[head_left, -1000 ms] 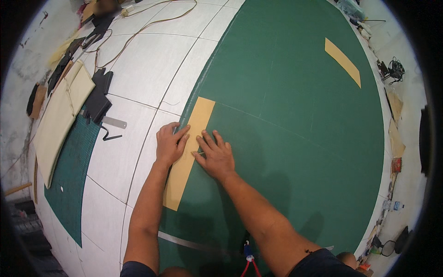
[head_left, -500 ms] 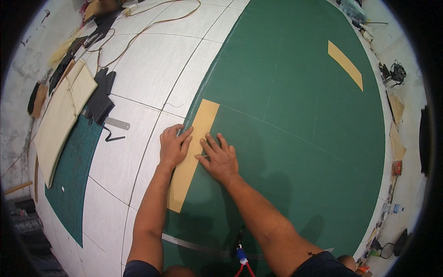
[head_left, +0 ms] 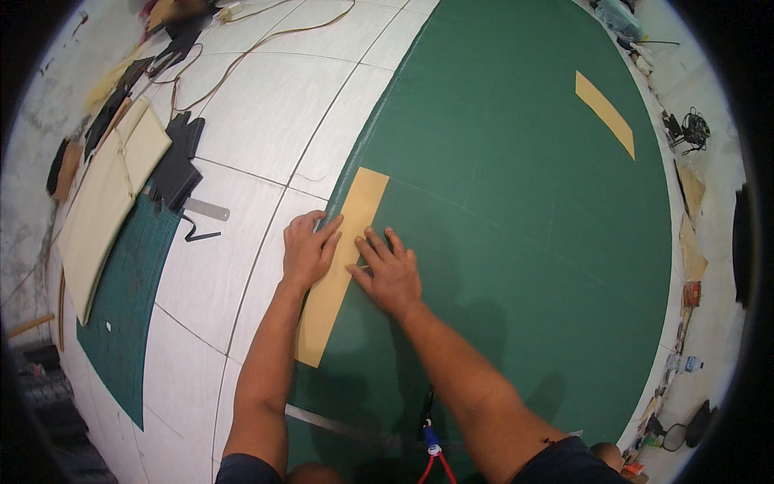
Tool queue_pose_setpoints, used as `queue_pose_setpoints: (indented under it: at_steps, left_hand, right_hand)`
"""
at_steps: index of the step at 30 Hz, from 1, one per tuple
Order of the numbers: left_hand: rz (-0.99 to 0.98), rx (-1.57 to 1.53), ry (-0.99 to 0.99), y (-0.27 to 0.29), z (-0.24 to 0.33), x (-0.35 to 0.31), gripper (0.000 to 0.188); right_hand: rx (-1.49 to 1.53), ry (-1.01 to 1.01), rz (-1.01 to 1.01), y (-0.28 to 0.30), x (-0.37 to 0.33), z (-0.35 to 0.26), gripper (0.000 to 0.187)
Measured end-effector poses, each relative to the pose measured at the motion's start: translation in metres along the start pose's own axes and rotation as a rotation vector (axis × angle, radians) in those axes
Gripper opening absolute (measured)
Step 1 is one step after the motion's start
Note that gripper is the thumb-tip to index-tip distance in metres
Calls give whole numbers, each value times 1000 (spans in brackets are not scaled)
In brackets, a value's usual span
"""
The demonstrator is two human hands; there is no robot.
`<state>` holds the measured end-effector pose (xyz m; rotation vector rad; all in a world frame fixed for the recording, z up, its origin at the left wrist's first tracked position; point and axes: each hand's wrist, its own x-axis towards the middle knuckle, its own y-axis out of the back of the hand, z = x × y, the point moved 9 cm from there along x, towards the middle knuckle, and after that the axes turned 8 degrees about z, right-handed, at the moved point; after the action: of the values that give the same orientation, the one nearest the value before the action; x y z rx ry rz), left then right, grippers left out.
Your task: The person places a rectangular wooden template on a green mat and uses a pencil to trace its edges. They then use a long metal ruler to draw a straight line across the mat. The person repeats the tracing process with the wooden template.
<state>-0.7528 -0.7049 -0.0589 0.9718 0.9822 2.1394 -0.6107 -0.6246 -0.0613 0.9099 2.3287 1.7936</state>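
A long tan card strip (head_left: 368,190) lies aslant along the left border of a large green sheet (head_left: 516,242) spread over the floor. My left hand (head_left: 308,252) rests at the strip's left edge, fingers partly bent and apart, fingertips on the card and the sheet's border. On the strip's right edge lies my right hand (head_left: 390,273), its fingers spread and flat, the thumb tip touching the card. A small pale sliver shows by that thumb; what it is I cannot make out. A second tan strip (head_left: 605,114) lies far right on the sheet.
At left, a folded cream sheet (head_left: 113,210) overlaps a dark green cutting mat (head_left: 121,323), beside black pieces (head_left: 176,165) and a metal ruler (head_left: 206,210). A cable (head_left: 266,40) crosses the white tiles. A blue-and-red cord (head_left: 431,440) hangs near me. Clutter lines the right wall.
The whole view has shifted slightly. Both hands stay pressed at the same tan strip, with hardly any movement against it.
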Motion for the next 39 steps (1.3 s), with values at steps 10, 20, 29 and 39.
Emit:
queue_pose_setpoints:
  at_steps: [10, 20, 29, 39]
  left_hand:
    - [-245, -114, 55, 58, 6, -68, 41]
    - [-563, 21, -75, 74, -2, -109, 80]
    - [-678, 242, -2, 69, 7, -113, 90]
    - [-685, 195, -41, 59, 3, -117, 89]
  right_hand:
    - [-25, 17, 11, -8, -1, 1, 59]
    - [-66, 65, 54, -14, 1, 1, 61]
    - [263, 108, -21, 20, 0, -38, 40]
    - [893, -17, -362, 0, -133, -149, 25]
